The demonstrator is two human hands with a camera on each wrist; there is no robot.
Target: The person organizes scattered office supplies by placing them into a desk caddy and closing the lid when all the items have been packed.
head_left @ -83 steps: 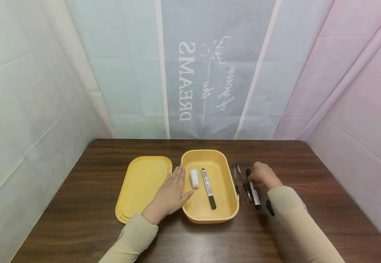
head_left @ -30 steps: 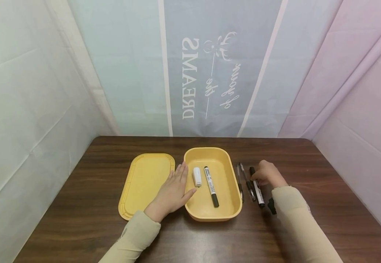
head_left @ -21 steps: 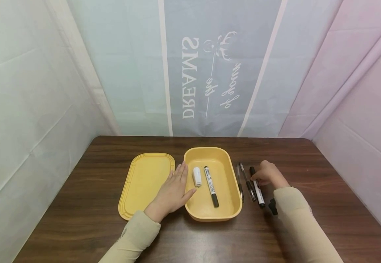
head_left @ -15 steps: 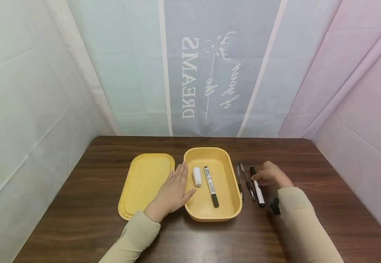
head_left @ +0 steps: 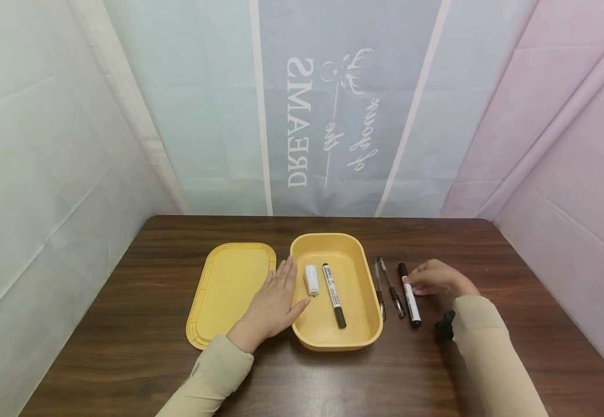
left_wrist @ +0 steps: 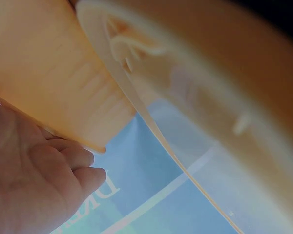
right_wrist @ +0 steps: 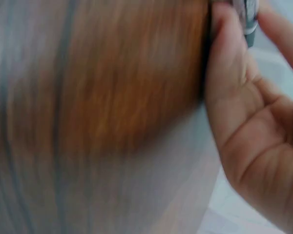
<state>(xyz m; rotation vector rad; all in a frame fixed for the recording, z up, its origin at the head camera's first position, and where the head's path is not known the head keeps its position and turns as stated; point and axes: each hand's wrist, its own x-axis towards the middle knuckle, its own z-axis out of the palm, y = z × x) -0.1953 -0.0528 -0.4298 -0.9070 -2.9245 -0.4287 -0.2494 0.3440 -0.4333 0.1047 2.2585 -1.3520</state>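
My right hand pinches a black-and-white marker on the table, right of the yellow box. In the right wrist view, one end of a marker shows between my thumb and finger. My left hand lies with straight fingers along the left rim of the yellow box, palm down. Inside the box are a small white stapler and a second marker, lying side by side. The left wrist view shows my left hand close by the yellow plastic.
Two clear pens with black grips, one pen near the box's right wall and another pen beside it, lie between box and held marker. A flat yellow lid lies left of the box. Printed cloth hangs behind the table.
My right hand and forearm have shifted to the right. The marker under its fingertips has moved slightly right and turned, showing more white label. My left hand stays at the box.
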